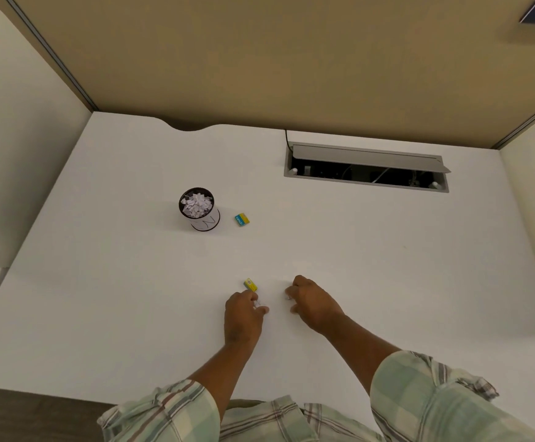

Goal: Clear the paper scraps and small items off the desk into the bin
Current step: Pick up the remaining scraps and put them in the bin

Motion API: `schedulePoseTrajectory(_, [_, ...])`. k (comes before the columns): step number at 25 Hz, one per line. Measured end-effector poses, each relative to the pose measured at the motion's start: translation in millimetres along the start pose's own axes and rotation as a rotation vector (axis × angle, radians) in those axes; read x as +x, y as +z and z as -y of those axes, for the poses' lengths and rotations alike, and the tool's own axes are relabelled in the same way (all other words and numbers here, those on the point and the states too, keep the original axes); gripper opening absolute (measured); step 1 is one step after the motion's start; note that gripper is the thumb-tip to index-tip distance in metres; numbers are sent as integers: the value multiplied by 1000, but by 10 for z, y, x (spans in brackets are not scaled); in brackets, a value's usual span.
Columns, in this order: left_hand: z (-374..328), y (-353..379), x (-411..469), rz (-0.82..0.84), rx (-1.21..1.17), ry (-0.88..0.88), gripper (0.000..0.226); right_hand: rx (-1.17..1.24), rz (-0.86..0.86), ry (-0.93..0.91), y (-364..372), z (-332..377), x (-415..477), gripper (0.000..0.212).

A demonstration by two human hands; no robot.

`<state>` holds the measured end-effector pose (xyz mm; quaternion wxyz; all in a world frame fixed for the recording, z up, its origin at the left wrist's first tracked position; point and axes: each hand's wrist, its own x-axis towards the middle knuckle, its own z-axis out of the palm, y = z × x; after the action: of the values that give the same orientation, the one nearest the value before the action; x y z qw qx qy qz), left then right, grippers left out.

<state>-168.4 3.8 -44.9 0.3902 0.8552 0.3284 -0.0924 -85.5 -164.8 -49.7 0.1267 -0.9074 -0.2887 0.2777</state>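
A small round bin (210, 223) with a dark mesh rim stands at the middle left of the white desk (100, 298), filled with white paper scraps (197, 204). Just to its right lies a small blue and yellow box (242, 219). A second small yellow box (250, 284) lies near the front, touching the fingertips of my left hand (242, 315). My left hand is closed on white paper scraps (257, 303) that show between its fingers. My right hand (315, 306), a little to the right, is also closed, with a bit of white paper (288, 296) showing at its fingertips.
An open cable hatch (366, 169) with a raised grey lid is set into the desk at the back right, with a black cable behind it. Tan partition walls (260, 59) enclose the desk at the back and sides.
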Motion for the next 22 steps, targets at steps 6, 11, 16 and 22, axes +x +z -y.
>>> schedulePoseTrajectory(6, [-46,91,4,20,78,-39,16,-32,-19,15,57,121,59,7])
schedulePoseTrajectory(11, [7,132,6,65,212,31,18,-61,25,54,53,173,124,15])
schedulePoseTrajectory(16, [67,38,-3,127,134,1,23,130,18,160,28,198,131,17])
schedulePoseTrajectory(22, [200,-418,111,96,-71,-94,20,735,-95,426,-112,255,64,20])
